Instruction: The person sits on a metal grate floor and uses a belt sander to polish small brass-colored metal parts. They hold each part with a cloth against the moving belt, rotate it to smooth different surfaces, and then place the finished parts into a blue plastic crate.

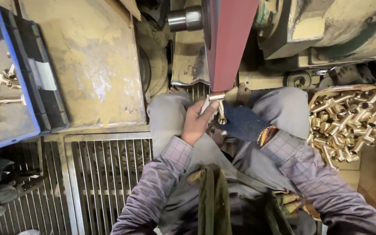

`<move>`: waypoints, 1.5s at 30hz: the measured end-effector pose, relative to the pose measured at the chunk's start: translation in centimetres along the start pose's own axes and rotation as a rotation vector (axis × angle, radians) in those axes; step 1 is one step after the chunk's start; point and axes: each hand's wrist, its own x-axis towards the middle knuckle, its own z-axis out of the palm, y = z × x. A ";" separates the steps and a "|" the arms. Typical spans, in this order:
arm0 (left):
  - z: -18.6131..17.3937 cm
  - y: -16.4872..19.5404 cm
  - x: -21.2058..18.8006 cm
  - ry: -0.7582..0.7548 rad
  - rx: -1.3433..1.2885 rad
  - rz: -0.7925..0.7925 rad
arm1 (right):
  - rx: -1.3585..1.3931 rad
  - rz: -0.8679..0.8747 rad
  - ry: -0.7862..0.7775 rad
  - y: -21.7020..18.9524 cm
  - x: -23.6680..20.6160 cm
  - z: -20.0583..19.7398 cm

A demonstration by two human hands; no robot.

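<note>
Grinding: both hands pinch one brass fitting (219, 104) against the red belt (228, 48)
Left hand (196, 124): bare, gripping
Right hand (242, 122): gloved, gripping
Done: few in blue tray (31, 109)
Left: big heap (347, 124)

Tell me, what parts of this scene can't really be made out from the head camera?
- Right hand: a dark glove covers it, so its fingers are hidden.
- Brass fitting: partly hidden by the left hand and the red sanding belt.
- Blue tray: cut off by the left edge.
- Pile of brass fittings: lower pieces buried under upper ones.
- Machine housing: cut off at the top.
</note>
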 end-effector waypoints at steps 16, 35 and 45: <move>-1.3 -7.2 7.2 0.151 -0.512 -0.324 | 1.265 0.254 -0.324 -1.2 2.4 -4.7; 0.9 4.8 -8.7 -0.143 -0.020 0.041 | 1.105 -0.093 0.133 -5.6 -9.9 2.4; 0.8 4.4 -4.7 -0.242 0.170 0.141 | 0.304 -0.197 0.206 -4.9 -6.4 -0.4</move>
